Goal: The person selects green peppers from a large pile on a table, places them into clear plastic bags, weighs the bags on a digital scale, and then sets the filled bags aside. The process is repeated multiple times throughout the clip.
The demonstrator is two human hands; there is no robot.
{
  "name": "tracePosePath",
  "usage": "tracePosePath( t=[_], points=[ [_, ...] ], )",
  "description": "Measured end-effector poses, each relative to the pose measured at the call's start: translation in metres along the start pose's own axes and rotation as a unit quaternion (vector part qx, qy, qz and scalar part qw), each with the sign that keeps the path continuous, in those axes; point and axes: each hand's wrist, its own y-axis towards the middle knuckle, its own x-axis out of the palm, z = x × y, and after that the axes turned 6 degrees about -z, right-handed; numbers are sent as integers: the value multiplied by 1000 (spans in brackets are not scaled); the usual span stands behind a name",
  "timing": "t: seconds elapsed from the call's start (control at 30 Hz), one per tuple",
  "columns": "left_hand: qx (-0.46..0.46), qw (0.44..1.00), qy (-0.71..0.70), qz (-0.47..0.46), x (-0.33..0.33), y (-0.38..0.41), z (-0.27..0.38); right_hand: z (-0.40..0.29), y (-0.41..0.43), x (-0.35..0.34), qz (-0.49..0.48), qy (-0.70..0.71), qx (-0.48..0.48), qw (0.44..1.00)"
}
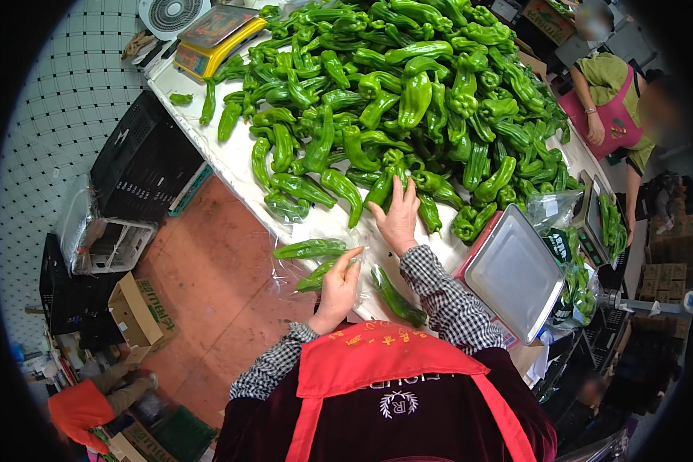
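My left hand (339, 286) grips the edge of a clear plastic bag (286, 271) with long green peppers (310, 248) inside, over the table's front edge. Up and to the right, my right hand (400, 218) lies with its fingers spread against a green pepper (380, 190) at the near side of a large pile of green peppers (416, 98). Whether those fingers grip the pepper, I cannot tell. Another green pepper (397, 297) lies between my forearms, near my apron. The pile covers much of the white table (208, 147).
A scale with a metal tray (515, 272) stands right of my right forearm, bagged peppers (574, 283) beyond it. A yellow scale (219, 37) is at the far left corner. A person in a pink apron (606, 115) stands across at right. Black crates (144, 156) stand left of the table.
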Motion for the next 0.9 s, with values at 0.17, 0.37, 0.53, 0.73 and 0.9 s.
tracePosePath(
  t=[0.17, 0.37, 0.53, 0.73, 0.9],
  points=[
    [7, 1000, 11, -18, -5, -1, -6, -16, 12, 6, -4, -92, 1, 996],
    [-11, 999, 23, -26, -8, 2, 7, -11, 15, -19, -102, -140, -76, 982],
    [3, 999, 18, -27, -8, 7, 5, -5, -2, -6, -62, -93, -50, 992],
    [2, 999, 22, -23, -9, 8, 10, -8, 11, 1, -71, -81, -21, 994],
    [-15, 1000, 2, 4, -13, 9, 12, 8, -7, -38, -49, 145, -19, 988]
  ],
)
